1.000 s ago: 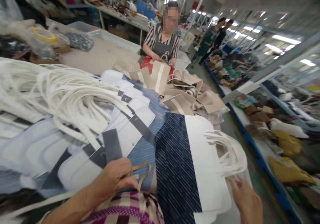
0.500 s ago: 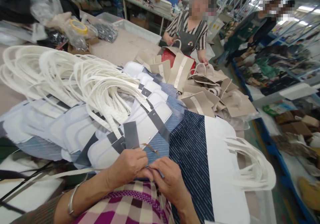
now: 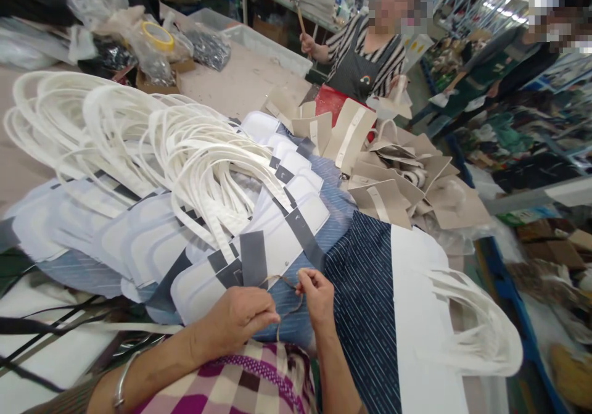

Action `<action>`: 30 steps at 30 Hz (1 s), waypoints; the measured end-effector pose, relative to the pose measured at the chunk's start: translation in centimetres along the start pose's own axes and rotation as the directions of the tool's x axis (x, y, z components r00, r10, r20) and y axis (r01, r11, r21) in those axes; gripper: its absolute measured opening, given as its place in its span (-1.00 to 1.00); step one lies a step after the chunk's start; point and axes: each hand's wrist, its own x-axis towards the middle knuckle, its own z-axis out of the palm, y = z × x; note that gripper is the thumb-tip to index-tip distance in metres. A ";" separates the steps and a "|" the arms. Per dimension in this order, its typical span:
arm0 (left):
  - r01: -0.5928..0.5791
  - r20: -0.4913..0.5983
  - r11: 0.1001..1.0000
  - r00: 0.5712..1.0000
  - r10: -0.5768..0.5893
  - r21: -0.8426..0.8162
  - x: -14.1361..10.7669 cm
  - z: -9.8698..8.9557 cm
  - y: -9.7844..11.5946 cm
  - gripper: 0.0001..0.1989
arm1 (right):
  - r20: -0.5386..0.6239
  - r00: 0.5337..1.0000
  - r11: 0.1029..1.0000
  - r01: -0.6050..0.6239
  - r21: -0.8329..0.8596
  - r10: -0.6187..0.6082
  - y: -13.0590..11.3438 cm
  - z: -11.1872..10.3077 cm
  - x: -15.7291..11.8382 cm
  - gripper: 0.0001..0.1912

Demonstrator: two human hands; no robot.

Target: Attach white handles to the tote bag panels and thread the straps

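A thin brown cord (image 3: 296, 308) runs between my two hands over the blue striped fabric (image 3: 289, 290). My left hand (image 3: 252, 316) is closed, with the cord at its fingertips. Slightly higher on the right, my right hand (image 3: 316, 293) pinches the cord between thumb and fingers. Just beyond them lie white panels (image 3: 277, 235) with grey tabs (image 3: 253, 258) and white looped handles (image 3: 198, 149), piled in overlapping rows. Dark striped fabric (image 3: 363, 303) with a white panel (image 3: 416, 315) and white handles (image 3: 494, 334) lies beside my right hand.
Beige pieces with handles (image 3: 383, 201) are heaped at the far right of the table. Across it, a person in a striped shirt (image 3: 365, 50) holds a hammer (image 3: 300, 18). Yellow tape (image 3: 158, 36) and plastic bags lie at the back left, near a clear bin (image 3: 272, 47).
My hands have moved apart, my right hand rising, and the cord now shows between them. The person opposite has raised a hammer. The whole view has shifted slightly.
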 end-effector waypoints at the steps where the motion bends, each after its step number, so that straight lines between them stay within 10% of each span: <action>1: 0.063 0.016 0.998 0.998 -0.063 0.001 -0.3 0.0 -0.6 -0.70 | 0.015 1.000 1.000 -0.012 0.006 0.012 0.6 0.3 0.8 -0.66; 8: 0.353 0.113 0.935 0.929 -0.352 0.009 -2.7 -1.0 -4.0 -0.74 | 0.056 0.997 0.998 -0.058 -0.028 0.059 1.7 2.6 2.7 -0.68; 21: 0.452 0.178 0.878 0.888 -0.424 -0.161 -3.2 -2.2 -3.8 -0.77 | -0.039 0.999 0.955 -0.035 -0.293 0.025 1.4 1.2 4.7 -0.60; 26: 0.771 0.640 0.451 0.631 -0.439 -0.450 -4.7 -7.2 0.7 -0.78 | -0.005 0.976 0.925 0.203 -0.321 -0.217 -3.4 3.0 3.7 -0.71; 28: 0.766 0.644 0.441 0.637 -0.425 -0.467 -5.7 -9.5 1.8 -0.73 | 0.191 0.908 0.832 0.419 -0.364 -0.374 -5.7 6.0 2.6 -0.78; 30: 0.673 0.527 0.556 0.735 -0.427 -0.488 -7.2 -11.4 2.5 -0.66 | 0.381 0.808 0.680 0.586 -0.441 -0.449 -7.5 9.8 1.6 -0.79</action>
